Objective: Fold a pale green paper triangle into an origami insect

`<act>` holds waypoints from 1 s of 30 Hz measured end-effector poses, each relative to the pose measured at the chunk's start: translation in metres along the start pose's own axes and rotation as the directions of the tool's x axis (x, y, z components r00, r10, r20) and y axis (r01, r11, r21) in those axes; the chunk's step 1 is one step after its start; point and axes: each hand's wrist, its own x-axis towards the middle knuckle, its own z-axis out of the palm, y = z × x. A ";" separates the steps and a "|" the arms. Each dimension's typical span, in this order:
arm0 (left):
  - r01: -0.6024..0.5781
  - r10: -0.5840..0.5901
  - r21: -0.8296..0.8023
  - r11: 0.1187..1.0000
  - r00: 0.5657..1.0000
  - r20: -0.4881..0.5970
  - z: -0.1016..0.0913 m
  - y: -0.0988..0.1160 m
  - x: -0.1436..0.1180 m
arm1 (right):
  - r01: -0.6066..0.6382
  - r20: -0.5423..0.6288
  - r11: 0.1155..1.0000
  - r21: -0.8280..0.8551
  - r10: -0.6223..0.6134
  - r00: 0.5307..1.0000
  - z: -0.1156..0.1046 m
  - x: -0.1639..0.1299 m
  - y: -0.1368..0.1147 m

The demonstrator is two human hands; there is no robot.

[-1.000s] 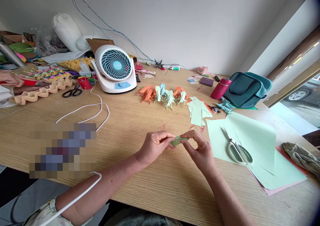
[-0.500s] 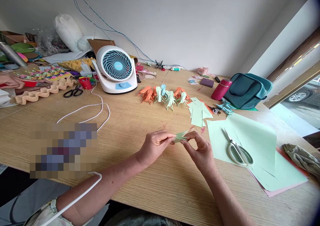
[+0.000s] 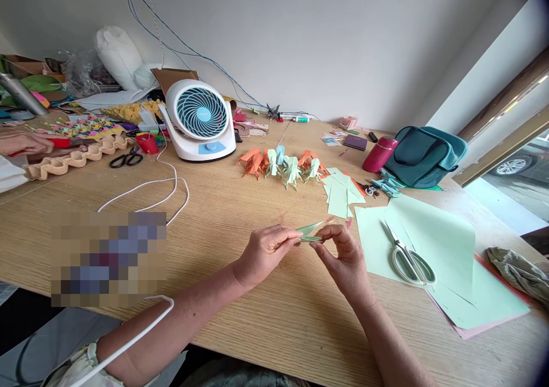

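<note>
A small folded piece of light green paper (image 3: 310, 231) is pinched between my left hand (image 3: 266, 251) and my right hand (image 3: 345, 261), just above the wooden table (image 3: 266, 330). One thin flap of the paper sticks up and to the right. Both hands grip it with fingertips, left hand on its left end, right hand on its right end. Behind the hands lie a row of finished orange and green origami figures (image 3: 283, 164) and a stack of cut green paper squares (image 3: 339, 192).
Green paper sheets (image 3: 433, 227) with white-handled scissors (image 3: 405, 255) lie at right. A white and blue desk fan (image 3: 199, 118) with a white cable (image 3: 150, 187) stands at back left. A red bottle (image 3: 379, 151), teal bag (image 3: 422, 154), black scissors (image 3: 124, 158). Another person's hand (image 3: 23, 143) at far left.
The folded paper was flat between my fingers; a thin flap has since been pulled up and out to the right. The hands stayed in the same spot.
</note>
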 end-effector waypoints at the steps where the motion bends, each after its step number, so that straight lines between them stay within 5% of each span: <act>1: -0.015 0.015 0.014 1.000 1.000 -0.002 0.000 0.000 0.000 | 0.003 0.004 1.000 0.011 -0.003 1.000 0.000 0.000 0.000; 10: -0.108 0.109 0.070 0.992 0.994 -0.001 -0.001 -0.002 -0.001 | 0.037 0.073 0.999 0.017 -0.038 0.997 0.000 -0.001 -0.004; 25: -0.006 0.007 -0.006 1.000 0.998 0.068 0.002 -0.005 -0.002 | 0.049 0.063 0.999 -0.009 -0.049 0.997 -0.001 0.004 -0.010; 30: 0.162 -0.155 -0.103 0.981 0.985 0.070 0.003 -0.001 -0.001 | -0.017 0.076 1.000 0.025 0.015 0.997 -0.001 0.002 -0.007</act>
